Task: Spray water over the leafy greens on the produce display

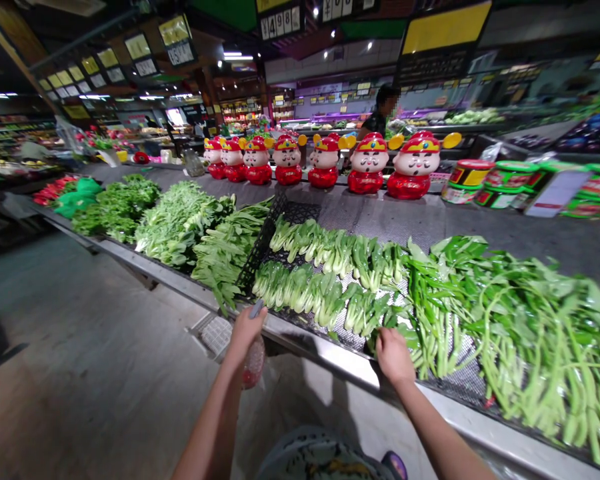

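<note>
My left hand (249,331) is wrapped round a spray bottle (253,367) with a grey head and a see-through, reddish body, held just outside the metal front edge of the vegetable stand. At the near end of the bok choy, my right hand (394,357) is closed with its fingers curled into leafy greens (406,331); the fingertips are partly hidden. Two rows of bok choy (323,297) lie on black mesh between my hands, with wet-looking leaves. Long-stemmed greens (443,333) lie just right of my right hand.
A black basket wall (260,240) separates the bok choy from bunched greens (180,220) on the left. Several red-hatted figurine jars (367,167) and stacked tubs (510,179) line the back. The metal rail (340,357) runs along the front. Someone (380,115) stands behind the stand.
</note>
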A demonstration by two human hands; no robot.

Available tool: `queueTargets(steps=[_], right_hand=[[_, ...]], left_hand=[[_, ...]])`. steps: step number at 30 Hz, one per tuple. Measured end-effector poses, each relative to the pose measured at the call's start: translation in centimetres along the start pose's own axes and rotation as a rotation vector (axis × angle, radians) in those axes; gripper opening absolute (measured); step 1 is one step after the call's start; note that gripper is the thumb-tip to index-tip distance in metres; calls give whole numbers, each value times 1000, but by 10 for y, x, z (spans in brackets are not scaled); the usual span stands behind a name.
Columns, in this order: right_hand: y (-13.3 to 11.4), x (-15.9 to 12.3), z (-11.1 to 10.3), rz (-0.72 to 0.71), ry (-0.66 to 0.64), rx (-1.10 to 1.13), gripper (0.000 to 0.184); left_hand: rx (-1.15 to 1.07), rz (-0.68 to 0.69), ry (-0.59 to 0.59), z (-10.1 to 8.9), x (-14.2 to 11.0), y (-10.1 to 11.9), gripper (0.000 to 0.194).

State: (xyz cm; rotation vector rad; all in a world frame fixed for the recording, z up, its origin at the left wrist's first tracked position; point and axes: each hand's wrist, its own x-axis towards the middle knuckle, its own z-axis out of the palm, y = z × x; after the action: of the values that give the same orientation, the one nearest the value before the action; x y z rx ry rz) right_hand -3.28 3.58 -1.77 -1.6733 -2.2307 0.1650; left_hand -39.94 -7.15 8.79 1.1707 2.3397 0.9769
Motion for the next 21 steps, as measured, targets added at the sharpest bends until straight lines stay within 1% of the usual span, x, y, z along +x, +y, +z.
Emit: queueTargets(steps=[4,8,12,14,17,21], right_hand=[[-3,0,-3,-7,4,-15,34],[-5,-1,-6,-31,29,-49,34],[-5,-2,-4,-48,76,-53,37],[-3,-3,-2,-79,111,-50,39],[0,-2,3,-112,142,-34,42],[1,-1,5,-34,148,-6,40]], left_hand=[[-25,162,38,-2,17,28,31],[-121,137,82,-7,46,60,33],[-207,178,113,-13,74,87,37],[-220,202,121,-14,83,95,41],[-202,205,120,-13,91,101,43],[-178,154,84,-8,98,98,41]])
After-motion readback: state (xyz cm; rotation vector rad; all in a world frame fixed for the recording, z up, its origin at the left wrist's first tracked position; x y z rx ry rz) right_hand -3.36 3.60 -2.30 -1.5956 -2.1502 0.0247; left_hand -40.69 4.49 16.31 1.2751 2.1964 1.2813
